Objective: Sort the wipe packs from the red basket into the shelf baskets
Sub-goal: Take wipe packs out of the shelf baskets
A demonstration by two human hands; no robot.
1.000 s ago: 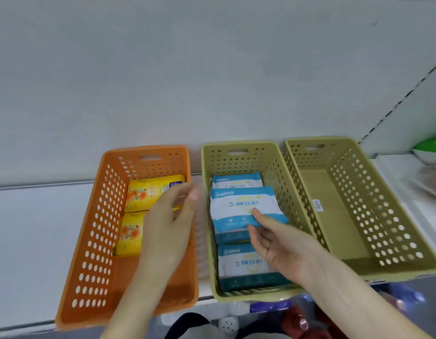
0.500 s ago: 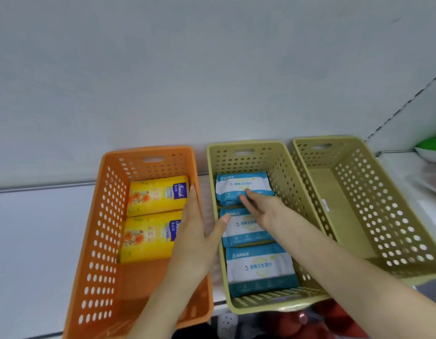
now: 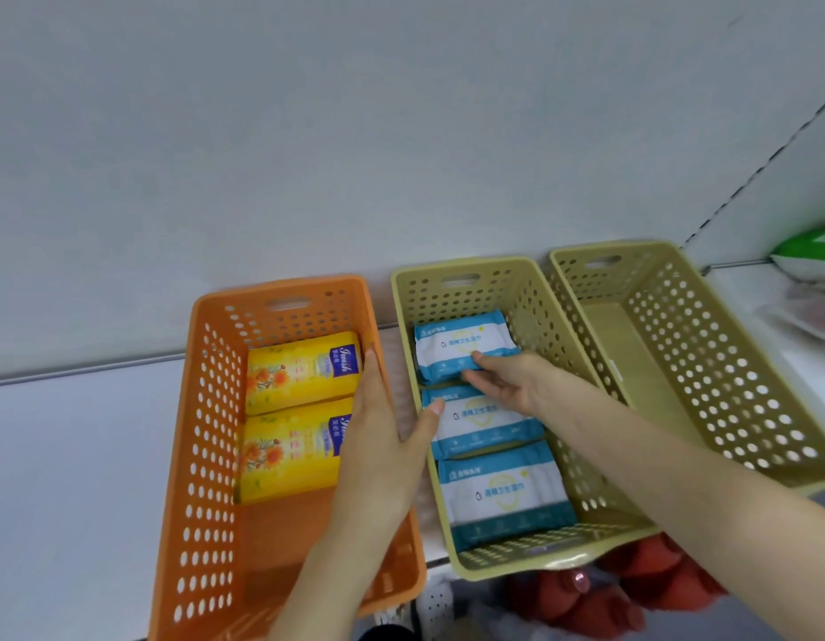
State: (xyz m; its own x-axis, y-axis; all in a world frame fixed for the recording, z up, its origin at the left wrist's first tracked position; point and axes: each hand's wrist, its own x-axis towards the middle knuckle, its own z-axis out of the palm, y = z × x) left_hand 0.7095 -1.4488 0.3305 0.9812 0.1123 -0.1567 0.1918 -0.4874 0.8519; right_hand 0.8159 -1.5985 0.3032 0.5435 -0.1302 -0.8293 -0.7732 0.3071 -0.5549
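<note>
Blue-and-white wipe packs [image 3: 489,423] are lined up in the olive basket [image 3: 461,266].
The rearmost pack [image 3: 457,342], at that basket's far end, is seemingly pinched at its near edge by the curled fingers of the right hand [image 3: 507,386]. The left hand [image 3: 378,446] is laid flat, fingers straight, along the right wall of the orange basket [image 3: 281,289], beside two yellow packs [image 3: 299,409].
</note>
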